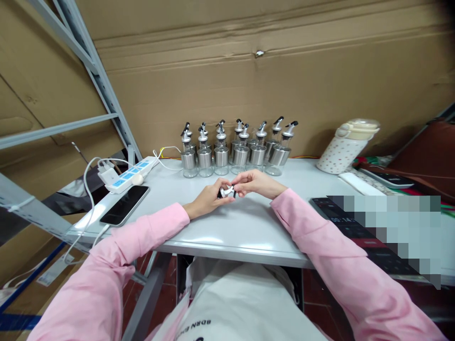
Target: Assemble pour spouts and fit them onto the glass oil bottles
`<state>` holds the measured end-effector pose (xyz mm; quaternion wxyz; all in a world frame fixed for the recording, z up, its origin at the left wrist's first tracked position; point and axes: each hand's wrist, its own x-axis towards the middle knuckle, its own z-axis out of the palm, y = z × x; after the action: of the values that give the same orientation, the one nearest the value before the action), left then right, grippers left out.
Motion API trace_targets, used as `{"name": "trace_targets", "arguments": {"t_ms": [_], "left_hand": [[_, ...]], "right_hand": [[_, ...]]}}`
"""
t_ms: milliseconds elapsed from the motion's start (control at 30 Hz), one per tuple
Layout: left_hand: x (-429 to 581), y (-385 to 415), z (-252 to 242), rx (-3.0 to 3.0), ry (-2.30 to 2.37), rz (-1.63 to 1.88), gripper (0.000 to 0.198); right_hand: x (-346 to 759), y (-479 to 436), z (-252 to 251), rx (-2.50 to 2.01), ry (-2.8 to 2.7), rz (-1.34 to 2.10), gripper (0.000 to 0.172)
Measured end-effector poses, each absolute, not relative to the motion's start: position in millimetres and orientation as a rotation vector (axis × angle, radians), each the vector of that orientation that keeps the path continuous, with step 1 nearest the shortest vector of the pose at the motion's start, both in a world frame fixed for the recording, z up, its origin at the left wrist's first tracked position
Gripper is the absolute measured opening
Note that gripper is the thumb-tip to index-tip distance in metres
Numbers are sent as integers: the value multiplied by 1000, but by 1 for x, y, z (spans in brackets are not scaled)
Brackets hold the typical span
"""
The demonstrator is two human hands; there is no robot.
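My left hand (209, 198) and my right hand (256, 183) meet above the middle of the white table (227, 227). Together they pinch a small silver pourer spout with a black tip (227, 191). Both hands have their fingers closed on it. Both arms are in pink sleeves. Just behind the hands, several glass oil bottles with steel sleeves and pourer tops (236, 151) stand in rows against the cardboard wall.
A black phone (125, 204) lies at the table's left, beside a white power strip (130, 175) with cables. A spotted white jug (346, 147) stands at the back right. A dark timer device (341, 218) lies right. A white bag (241, 303) sits on my lap.
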<state>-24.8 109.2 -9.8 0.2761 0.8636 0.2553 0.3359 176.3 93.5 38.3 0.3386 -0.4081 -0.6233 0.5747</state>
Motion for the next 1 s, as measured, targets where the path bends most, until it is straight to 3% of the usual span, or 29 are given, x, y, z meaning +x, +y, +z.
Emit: {"name": "trace_targets", "arguments": {"t_ms": [500, 1000], "left_hand": [[-24, 106, -4, 2665, 989, 729, 24], [-25, 106, -3, 2508, 963, 798, 22]], "right_hand": [[175, 95, 34, -1118, -1591, 1525, 38], [169, 94, 32, -1042, -1593, 1510, 39]]}}
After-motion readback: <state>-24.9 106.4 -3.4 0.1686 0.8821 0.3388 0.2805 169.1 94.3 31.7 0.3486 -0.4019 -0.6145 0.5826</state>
